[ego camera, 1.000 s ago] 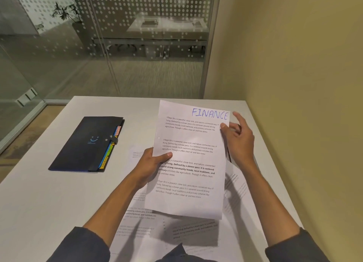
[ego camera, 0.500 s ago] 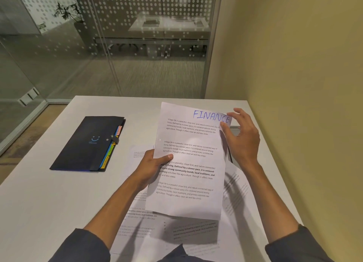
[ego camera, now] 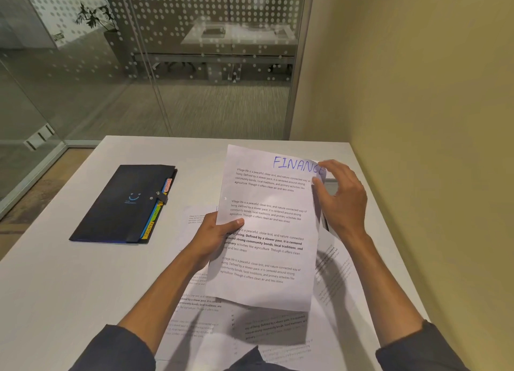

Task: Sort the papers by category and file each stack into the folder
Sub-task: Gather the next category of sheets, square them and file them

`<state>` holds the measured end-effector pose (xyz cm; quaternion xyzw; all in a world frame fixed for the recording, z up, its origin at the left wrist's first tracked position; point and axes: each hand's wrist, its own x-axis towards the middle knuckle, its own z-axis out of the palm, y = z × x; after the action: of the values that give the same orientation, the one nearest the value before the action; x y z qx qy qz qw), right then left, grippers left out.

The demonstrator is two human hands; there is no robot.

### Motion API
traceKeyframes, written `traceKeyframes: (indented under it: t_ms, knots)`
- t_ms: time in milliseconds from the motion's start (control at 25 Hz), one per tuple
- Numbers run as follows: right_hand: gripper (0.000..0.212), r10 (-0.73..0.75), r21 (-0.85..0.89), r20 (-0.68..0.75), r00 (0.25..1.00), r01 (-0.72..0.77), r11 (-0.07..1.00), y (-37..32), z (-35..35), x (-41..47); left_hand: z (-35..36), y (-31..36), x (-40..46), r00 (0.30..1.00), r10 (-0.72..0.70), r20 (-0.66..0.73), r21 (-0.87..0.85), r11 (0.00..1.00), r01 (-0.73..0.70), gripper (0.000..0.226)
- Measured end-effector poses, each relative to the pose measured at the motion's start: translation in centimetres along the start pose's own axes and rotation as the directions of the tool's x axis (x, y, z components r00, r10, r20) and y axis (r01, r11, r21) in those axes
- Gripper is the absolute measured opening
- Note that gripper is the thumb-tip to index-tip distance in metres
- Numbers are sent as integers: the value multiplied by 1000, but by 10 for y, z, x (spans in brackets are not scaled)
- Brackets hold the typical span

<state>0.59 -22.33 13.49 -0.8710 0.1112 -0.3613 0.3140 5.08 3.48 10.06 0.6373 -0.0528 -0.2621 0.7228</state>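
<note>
White paper headed FINANCE [ego camera: 267,226] is being pinched by the left hand [ego camera: 214,236]; the right hand [ego camera: 340,197] is pinching its corner, risking creasing it or misfiling among loose papers [ego camera: 194,309].

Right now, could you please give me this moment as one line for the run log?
left hand: holds FINANCE sheet | right hand: pinches its top corner | folder: closed on table | loose papers: unsorted
</note>
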Motion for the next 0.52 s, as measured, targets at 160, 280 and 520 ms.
traceKeyframes:
  t_ms: [160,280,520]
  knots:
    - [32,123,327,98,988,-149,933,-13,-5,-3,-1,0,-2,1000,9,-23,-1,1000,-9,18]
    - [35,113,473,264,958,-230,850,-26,-4,-17,1,0,-1,998,22,-51,-15,1000,-22,18]
    - [42,152,597,440,885,-415,686,-49,1,-25,5,2,-3,997,34,-74,17,999,-32,17]
